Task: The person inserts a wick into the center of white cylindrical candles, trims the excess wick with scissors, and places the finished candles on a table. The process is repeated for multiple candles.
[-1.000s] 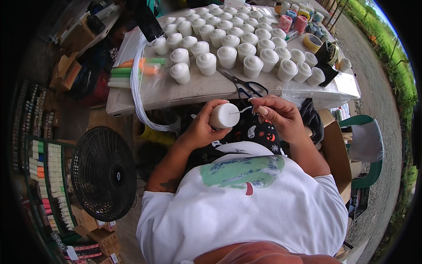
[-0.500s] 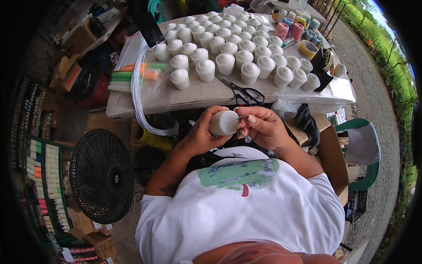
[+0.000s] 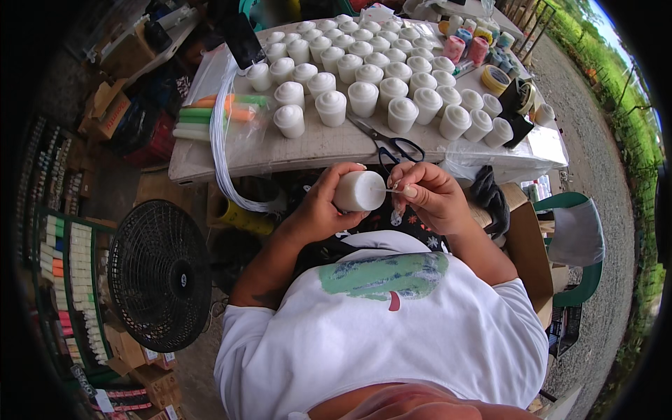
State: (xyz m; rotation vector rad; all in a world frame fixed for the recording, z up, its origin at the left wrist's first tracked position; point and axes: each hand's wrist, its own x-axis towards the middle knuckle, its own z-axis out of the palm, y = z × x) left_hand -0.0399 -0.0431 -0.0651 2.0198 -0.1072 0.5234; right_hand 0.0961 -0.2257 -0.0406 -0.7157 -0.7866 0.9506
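My left hand [image 3: 325,204] wraps round a white candle [image 3: 358,192], tilted so its flat round end faces me. From the middle of that end a thin pale wick [image 3: 388,190] runs to my right hand [image 3: 432,197], whose thumb and fingers pinch it. Both hands are just off the table's near edge, above my lap. On the table [image 3: 280,155] beyond them stand several rows of white candles [image 3: 364,98] with domed, pointed tops. Dark-handled scissors [image 3: 400,148] lie by the near edge, close to my right hand.
A bundle of white wicks [image 3: 221,150] droops over the table edge beside orange, green and white taper candles [image 3: 210,119]. Tape rolls [image 3: 495,79] and coloured jars lie at the far right. A black fan [image 3: 159,276] stands at my left, a green chair [image 3: 586,280] at my right.
My right hand has drawn slightly right from the candle's end, so more wick shows between them. The candle has turned a little more toward me in my left hand.
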